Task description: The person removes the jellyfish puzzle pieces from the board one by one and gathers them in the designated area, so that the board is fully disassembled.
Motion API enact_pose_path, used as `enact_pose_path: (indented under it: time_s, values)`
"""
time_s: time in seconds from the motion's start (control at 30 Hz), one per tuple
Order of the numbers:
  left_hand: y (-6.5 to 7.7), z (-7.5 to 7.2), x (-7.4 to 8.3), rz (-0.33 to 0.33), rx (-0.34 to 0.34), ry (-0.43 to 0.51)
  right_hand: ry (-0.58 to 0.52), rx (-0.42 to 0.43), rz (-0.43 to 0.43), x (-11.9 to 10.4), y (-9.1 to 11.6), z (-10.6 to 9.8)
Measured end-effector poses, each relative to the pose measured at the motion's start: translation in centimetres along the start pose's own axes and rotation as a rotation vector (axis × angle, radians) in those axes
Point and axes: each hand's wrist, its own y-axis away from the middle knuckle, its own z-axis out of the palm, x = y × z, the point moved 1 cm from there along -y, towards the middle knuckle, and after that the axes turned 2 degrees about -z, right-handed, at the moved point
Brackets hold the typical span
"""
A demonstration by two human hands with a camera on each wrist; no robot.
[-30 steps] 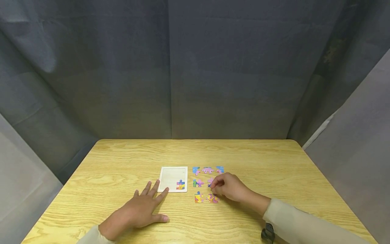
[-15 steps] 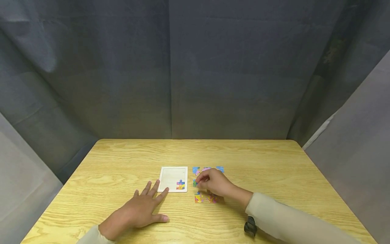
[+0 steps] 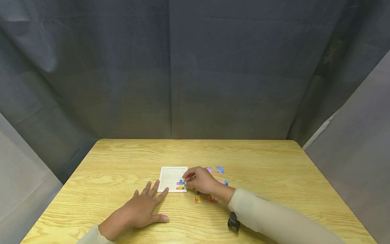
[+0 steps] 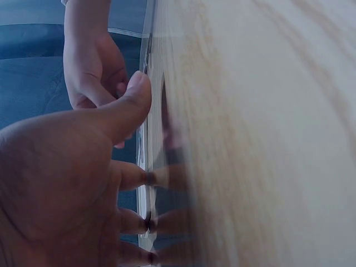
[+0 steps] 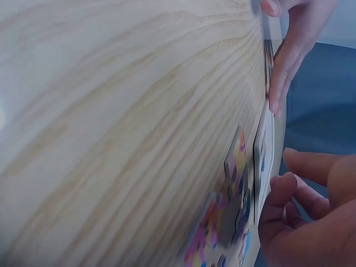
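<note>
My left hand (image 3: 140,208) lies flat and spread on the table, fingertips at the lower left of a shallow white puzzle tray (image 3: 167,174). One blue, yellow and orange jigsaw piece (image 3: 180,186) sits in the tray's lower right corner. My right hand (image 3: 201,180) hovers at the tray's right edge, thumb and index finger curled toward each other beside that piece. Whether a piece is between its fingertips does not show, in the head or right wrist view. Beneath and behind this hand lie loose jigsaw pieces (image 3: 220,169), several of them partly hidden.
Yellow and pink jigsaw pieces (image 5: 203,231) lie on the wood-grain table (image 3: 259,162) near my right wrist. Dark grey curtains (image 3: 231,74) hang behind the table, with pale panels at both sides. A dark band (image 3: 233,222) is at the right sleeve.
My right hand has moved left, from over the loose jigsaw pieces to the right edge of the tray. The left hand has stayed in place.
</note>
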Motion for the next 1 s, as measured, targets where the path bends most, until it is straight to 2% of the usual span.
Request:
enact_pose_path:
  time_s: [0.17,0.57,1.0]
  values:
    - [0.0,0.0,0.0,0.002,-0.001,-0.002,0.006,-0.009,0.006,-0.2,-0.7,0.7]
    - [0.1,0.0,-0.1,0.013,0.005,-0.002,0.142,-0.030,0.021,0.1,-1.7,1.8]
    - [0.1,-0.1,0.0,0.015,0.005,0.007,0.141,-0.036,0.027,-0.5,-1.7,2.0]
